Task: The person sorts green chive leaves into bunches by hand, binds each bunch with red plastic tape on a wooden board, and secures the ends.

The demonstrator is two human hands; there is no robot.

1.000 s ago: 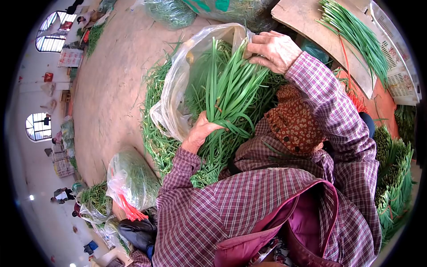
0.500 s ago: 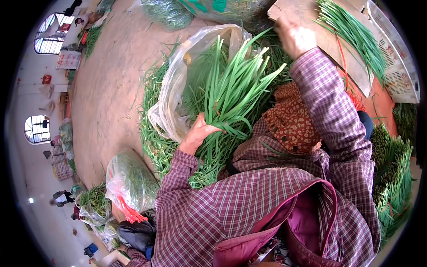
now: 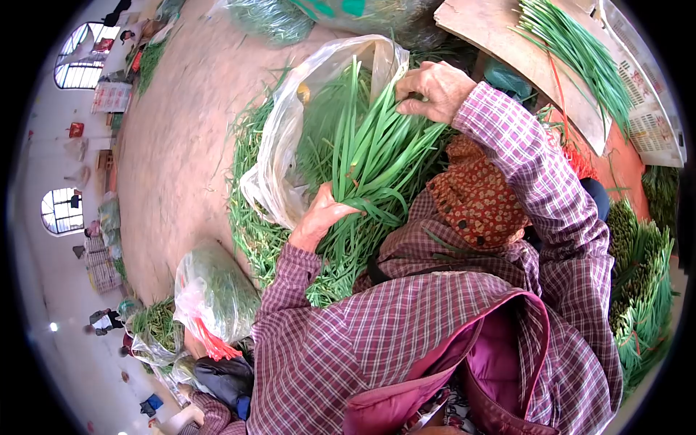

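Observation:
My left hand (image 3: 319,219) is closed round the leafy end of a loose bunch of garlic chives (image 3: 370,156). The bunch fans up and to the right, over the mouth of a clear plastic bag (image 3: 270,170) with more green leaves inside. At the pale stalk ends my right hand (image 3: 438,90) is closed, thumb and fingers pinched on the chives; how many stalks it grips is hidden. Loose green leaves (image 3: 250,235) lie heaped round the bag and against my lap.
At the upper right, a wooden board (image 3: 493,25) carries a laid-out bundle of chives (image 3: 580,61) beside a white plastic crate (image 3: 649,109). Tied bundles (image 3: 638,290) stand at the right. A filled bag (image 3: 214,293) with red ties sits lower left, near another person's sleeve (image 3: 217,417).
My right hand has come down and left from beside the board onto the stalk ends of the chives. The left hand keeps its hold almost in place.

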